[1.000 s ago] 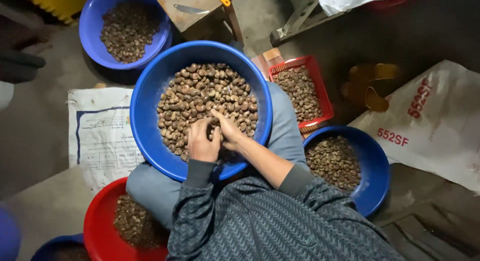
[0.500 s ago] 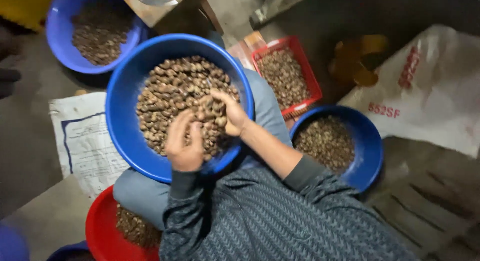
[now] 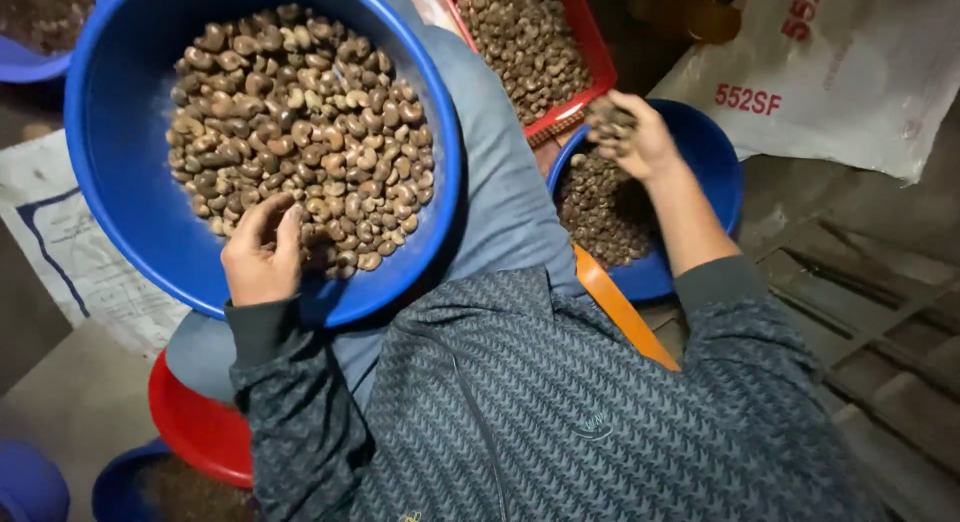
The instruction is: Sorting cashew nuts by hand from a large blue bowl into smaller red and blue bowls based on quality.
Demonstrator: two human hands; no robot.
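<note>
A: Resting on the person's lap, the big basin (image 3: 120,182) holds a heap of nuts (image 3: 300,132). The left hand (image 3: 262,257) lies at its near rim, fingers spread loosely over the nuts, pinching nothing that shows.

B: And the right hand (image 3: 635,137)?

A: It is out to the right, over the far rim of the small basin (image 3: 715,172), fingers curled around a clump of brown nuts. That basin sits on the floor and already holds its own layer of nuts.

B: What else is near?

A: A red crate (image 3: 590,52) of nuts just beyond the small basin, almost touching its rim; a white sack (image 3: 850,72) further right; a red bowl (image 3: 195,427) under the left elbow; printed paper (image 3: 60,252) on the floor to the left. Only the one head view, so the underside of the basin is hidden.

B: What could go wrong from here?

A: As a judgement: the hand hangs right at the border of crate and small basin, so nuts let go there could land in the wrong container or on the floor. A loose curl could also drop some early. And the big basin seems tilted on the knee with only one relaxed hand at its rim; a shift of the leg might slide it and spill the heap.
</note>
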